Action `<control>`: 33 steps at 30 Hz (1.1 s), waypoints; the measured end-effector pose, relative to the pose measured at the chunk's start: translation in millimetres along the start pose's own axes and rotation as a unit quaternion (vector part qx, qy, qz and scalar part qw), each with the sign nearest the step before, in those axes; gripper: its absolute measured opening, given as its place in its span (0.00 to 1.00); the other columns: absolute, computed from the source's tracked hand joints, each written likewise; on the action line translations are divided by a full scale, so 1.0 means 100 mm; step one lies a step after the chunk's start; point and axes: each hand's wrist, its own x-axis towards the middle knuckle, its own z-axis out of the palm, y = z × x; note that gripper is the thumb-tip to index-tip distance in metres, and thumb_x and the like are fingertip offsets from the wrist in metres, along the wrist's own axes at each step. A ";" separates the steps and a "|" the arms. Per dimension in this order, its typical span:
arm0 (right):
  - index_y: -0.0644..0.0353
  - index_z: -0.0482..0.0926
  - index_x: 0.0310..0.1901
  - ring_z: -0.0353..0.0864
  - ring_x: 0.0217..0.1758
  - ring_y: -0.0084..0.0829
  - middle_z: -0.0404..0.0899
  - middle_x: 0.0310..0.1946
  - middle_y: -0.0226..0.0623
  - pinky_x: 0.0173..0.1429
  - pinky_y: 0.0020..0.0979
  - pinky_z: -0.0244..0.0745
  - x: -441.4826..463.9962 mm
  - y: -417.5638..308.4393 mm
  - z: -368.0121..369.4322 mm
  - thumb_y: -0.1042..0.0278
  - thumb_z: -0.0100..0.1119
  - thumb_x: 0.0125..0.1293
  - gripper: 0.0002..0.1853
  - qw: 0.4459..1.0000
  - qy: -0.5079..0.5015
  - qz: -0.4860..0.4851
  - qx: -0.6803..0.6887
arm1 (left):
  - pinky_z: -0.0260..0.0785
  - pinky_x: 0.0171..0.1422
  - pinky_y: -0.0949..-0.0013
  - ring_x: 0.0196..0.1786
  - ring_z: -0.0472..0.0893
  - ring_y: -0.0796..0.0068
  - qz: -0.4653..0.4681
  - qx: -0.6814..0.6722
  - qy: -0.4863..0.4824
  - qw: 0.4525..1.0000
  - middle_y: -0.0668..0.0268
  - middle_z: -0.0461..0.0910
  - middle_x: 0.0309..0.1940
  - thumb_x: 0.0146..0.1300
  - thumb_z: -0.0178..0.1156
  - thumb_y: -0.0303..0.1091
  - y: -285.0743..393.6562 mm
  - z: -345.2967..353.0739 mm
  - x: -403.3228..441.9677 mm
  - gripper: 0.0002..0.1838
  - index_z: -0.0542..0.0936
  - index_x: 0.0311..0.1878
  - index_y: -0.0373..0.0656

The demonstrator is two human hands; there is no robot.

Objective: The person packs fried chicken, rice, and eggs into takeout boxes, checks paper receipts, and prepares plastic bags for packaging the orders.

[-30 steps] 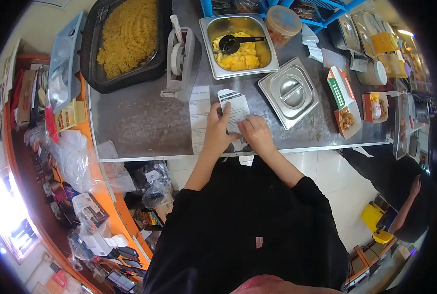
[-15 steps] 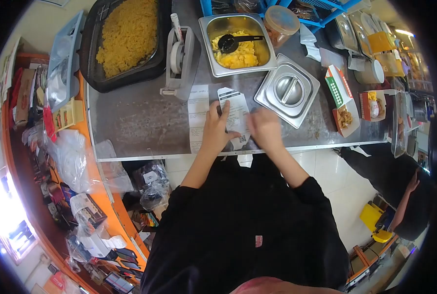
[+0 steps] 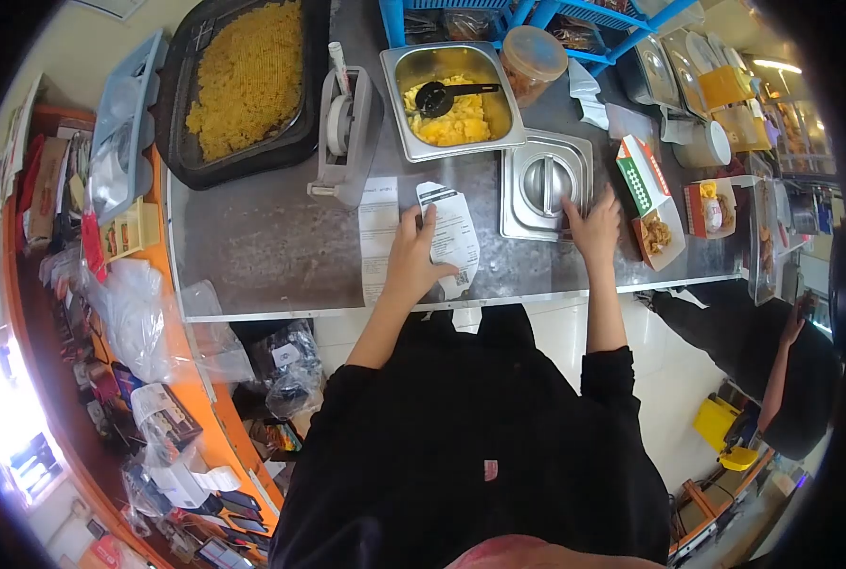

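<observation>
"Where's the left hand [image 3: 409, 260]?"

"At the left edge of the printed slip [image 3: 455, 237] on the table [image 3: 271, 248], thumb and fingers apart. A longer paper [image 3: 376, 248] lies to the left."

"And the right hand [image 3: 595, 231]?"

"Open too, fingers spread, thumb at the right part of the metal lid [image 3: 520, 195]; I can't tell whether it touches. The food box [image 3: 670, 213] is just right, the metal pan [image 3: 470, 152] farther off, left."
</observation>
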 end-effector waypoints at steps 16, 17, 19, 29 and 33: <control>0.73 0.74 0.28 0.62 0.21 0.20 0.70 0.16 0.35 0.26 0.30 0.59 -0.05 0.01 -1.02 0.64 0.55 0.65 0.16 0.946 -0.082 0.024 0.314 | 0.59 0.65 0.60 0.62 0.64 0.48 -0.001 0.007 -0.015 1.000 0.49 0.59 0.61 0.29 0.77 0.38 -0.03 -0.01 0.01 0.54 0.62 0.65 0.35; 0.73 0.73 0.27 0.61 0.21 0.22 0.69 0.15 0.38 0.26 0.31 0.59 0.07 -0.12 -1.07 0.64 0.56 0.65 0.17 0.963 -0.074 -0.014 0.258 | 0.58 0.65 0.60 0.62 0.63 0.48 -0.001 0.005 -0.018 1.000 0.49 0.59 0.61 0.30 0.77 0.38 -0.03 -0.01 0.00 0.54 0.62 0.65 0.35; 0.72 0.72 0.27 0.60 0.20 0.21 0.67 0.14 0.38 0.25 0.31 0.58 0.20 -0.31 -1.10 0.63 0.56 0.64 0.18 0.974 -0.075 -0.045 0.211 | 0.59 0.65 0.61 0.62 0.64 0.49 0.007 0.012 -0.019 1.000 0.49 0.59 0.61 0.30 0.77 0.36 -0.03 -0.01 -0.02 0.56 0.60 0.67 0.35; 0.71 0.77 0.36 0.64 0.22 0.23 0.73 0.17 0.40 0.28 0.32 0.63 0.25 -0.35 -1.63 0.61 0.55 0.65 0.16 0.964 -0.076 0.004 0.254 | 0.60 0.65 0.64 0.62 0.64 0.51 -0.004 -0.072 -0.044 0.996 0.51 0.58 0.62 0.31 0.75 0.27 -0.09 -0.12 0.09 0.59 0.52 0.70 0.37; 0.70 0.78 0.41 0.69 0.25 0.20 0.76 0.20 0.33 0.30 0.28 0.66 0.30 -0.75 -1.07 0.56 0.53 0.66 0.20 0.932 -0.044 -0.014 0.360 | 0.60 0.65 0.64 0.62 0.64 0.50 -0.006 -0.074 -0.050 0.996 0.51 0.58 0.62 0.31 0.75 0.28 -0.08 -0.14 0.09 0.58 0.53 0.69 0.37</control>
